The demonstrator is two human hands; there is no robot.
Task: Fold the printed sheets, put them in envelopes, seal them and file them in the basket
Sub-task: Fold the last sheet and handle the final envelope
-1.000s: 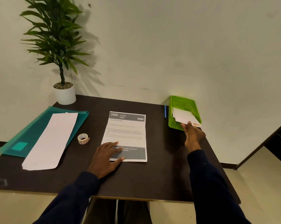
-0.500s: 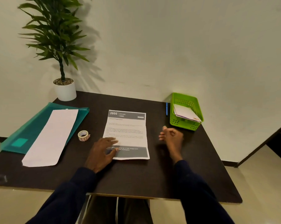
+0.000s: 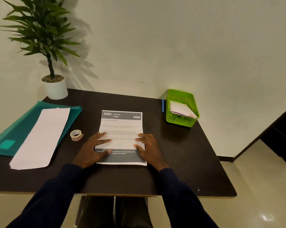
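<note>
Both hands, the left hand [image 3: 93, 149] and the right hand [image 3: 148, 149], lay flat with straight spread fingers on the white printed paper sheet [image 3: 121, 127] in the middle of the dark table [image 3: 180, 162], while the green plastic basket [image 3: 171, 118] with envelopes stood at the far right corner.

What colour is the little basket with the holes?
Bright green; the basket shows best in the head view.
</note>
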